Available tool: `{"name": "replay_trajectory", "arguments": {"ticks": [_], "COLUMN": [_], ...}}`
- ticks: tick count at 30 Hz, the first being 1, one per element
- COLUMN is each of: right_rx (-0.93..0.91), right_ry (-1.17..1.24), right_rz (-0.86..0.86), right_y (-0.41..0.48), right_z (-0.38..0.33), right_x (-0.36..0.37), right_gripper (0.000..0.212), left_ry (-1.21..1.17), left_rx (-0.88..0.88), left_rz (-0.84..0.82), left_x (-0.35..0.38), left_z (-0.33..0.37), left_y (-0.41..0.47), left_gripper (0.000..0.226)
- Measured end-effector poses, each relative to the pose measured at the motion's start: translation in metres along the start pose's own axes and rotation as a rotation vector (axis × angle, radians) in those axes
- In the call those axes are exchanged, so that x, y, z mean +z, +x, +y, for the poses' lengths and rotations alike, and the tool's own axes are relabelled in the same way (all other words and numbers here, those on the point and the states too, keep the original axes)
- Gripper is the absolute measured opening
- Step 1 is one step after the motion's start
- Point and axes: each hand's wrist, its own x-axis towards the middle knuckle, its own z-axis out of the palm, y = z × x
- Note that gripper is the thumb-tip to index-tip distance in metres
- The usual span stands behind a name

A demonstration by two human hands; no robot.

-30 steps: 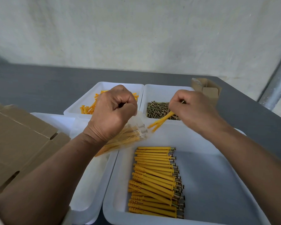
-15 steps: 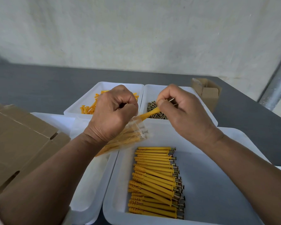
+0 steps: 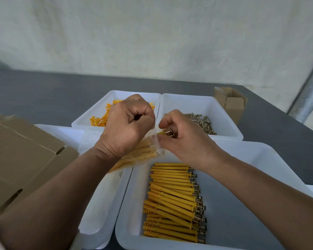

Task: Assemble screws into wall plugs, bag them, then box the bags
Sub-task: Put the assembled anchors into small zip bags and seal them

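The right hand (image 3: 181, 141) has dropped to the bag (image 3: 143, 154) mouth; its plug (image 3: 161, 132) is now mostly inside. This hand pinches the plug's screw end. The left hand (image 3: 128, 123), fisted, grips the bag's top edge. The bag hangs at 12 o'clock of the tray (image 3: 242, 222) of assembled plugs.

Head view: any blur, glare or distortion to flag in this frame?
Head view: light is soft and even, no hard shadows or glare; wide-angle bending tilts the pole at the right edge; the clear bag between left hand and right hand looks smeared, hard to outline; the plugs in the near tray are sharp.
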Motion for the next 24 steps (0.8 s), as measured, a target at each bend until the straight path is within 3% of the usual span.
{"name": "replay_trajectory", "arguments": {"ticks": [4,10,17,19,24], "right_rx": [-0.001,0.132,0.153,0.232,0.396], "right_ry": [0.009,0.251,-0.056,-0.231,-0.557], "right_rz": [-0.058,-0.209,-0.018,-0.150,-0.661], "right_y": [0.001,-0.004,0.000,-0.001,-0.010], "right_z": [-0.002,-0.008,-0.005,-0.003,-0.003], "right_x": [-0.002,-0.016,-0.025,-0.030,-0.035], "right_gripper": [0.005,0.017,0.034,0.031,0.013], "left_ry": [-0.002,0.011,0.001,0.000,-0.004], "left_rx": [-0.003,0.004,-0.016,-0.019,-0.015], "left_rz": [0.000,0.001,0.014,0.013,-0.003], "left_x": [0.000,0.000,-0.001,-0.001,0.000], "left_z": [0.000,-0.001,0.000,0.000,-0.002], "left_y": [0.000,0.000,0.000,0.000,0.001], "left_gripper": [0.019,0.018,0.017,0.017,0.017]}}
